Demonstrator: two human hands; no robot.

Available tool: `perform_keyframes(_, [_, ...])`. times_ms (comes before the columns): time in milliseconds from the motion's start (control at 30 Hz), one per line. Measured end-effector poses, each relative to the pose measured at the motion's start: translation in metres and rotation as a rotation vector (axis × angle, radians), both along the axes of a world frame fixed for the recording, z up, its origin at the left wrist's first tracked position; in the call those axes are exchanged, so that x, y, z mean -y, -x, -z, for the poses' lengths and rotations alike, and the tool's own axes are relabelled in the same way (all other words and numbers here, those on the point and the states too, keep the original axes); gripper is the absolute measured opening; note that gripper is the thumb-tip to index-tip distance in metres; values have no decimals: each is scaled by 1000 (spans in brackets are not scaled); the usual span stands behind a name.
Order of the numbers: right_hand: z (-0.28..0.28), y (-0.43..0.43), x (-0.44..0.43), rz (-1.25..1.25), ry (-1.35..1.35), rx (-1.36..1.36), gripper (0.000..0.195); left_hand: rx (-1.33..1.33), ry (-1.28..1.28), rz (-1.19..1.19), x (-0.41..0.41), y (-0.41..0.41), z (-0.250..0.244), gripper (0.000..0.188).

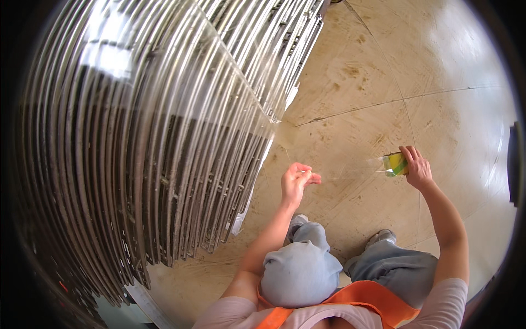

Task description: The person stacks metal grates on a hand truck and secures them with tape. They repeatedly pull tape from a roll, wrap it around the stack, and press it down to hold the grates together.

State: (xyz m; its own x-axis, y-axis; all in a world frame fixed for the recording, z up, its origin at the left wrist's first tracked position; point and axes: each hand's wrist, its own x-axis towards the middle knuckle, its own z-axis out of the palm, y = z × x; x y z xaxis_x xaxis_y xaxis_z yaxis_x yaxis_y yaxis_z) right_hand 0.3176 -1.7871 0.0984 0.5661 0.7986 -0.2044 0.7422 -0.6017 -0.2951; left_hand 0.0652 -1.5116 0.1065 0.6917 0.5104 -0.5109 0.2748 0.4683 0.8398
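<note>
My right hand [418,169] grips what looks like a roll of adhesive tape [395,164], yellow and green in colour, above the floor. From its left side a clear strip [374,165] runs towards my left hand [296,183], growing too faint to trace fully midway. The thumb and fingers of that hand pinch together around what seems to be the strip's free end. To its upper left stands a large stack of metal wire racks [164,164]. A sheet of clear plastic film [230,82] covers part of the stack, its corner close above my left hand.
Scuffed beige floor [353,107] with dark joint lines extends ahead and to the right. My bent knee [302,273] and shoes [380,237] are below my hands. White material [237,224] shows along the racks' lower edge. A dark object [513,164] stands at the far right.
</note>
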Motion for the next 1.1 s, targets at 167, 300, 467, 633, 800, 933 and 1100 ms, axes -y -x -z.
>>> perform_keyframes(167, [-11, 4, -8, -5, 186, -134, 63, 26, 158, 69, -2, 9, -13, 26])
perform_keyframes(300, [37, -19, 19, 349, 367, -272, 39, 52, 245, 482, 22, 13, -41, 50])
perform_keyframes(467, [67, -79, -67, 1039, 332, -793, 16, 28, 153, 558, -9, 41, -53, 53])
perform_keyframes(633, [81, -48, -170, 1037, 19, -984, 18, -129, 72, 353, -12, 86, -56, 43])
perform_keyframes(800, [104, -29, -179, 1286, -300, -1095, 20, -205, 121, 300, 2, 132, -32, 39])
perform_keyframes(933, [113, -58, -141, 1351, -325, -873, 23, -276, 105, 229, 0, 167, -18, 36])
perform_keyframes(1100, [78, -68, -74, 1079, 99, -182, 34, -388, 69, 11, -6, 195, -9, 33])
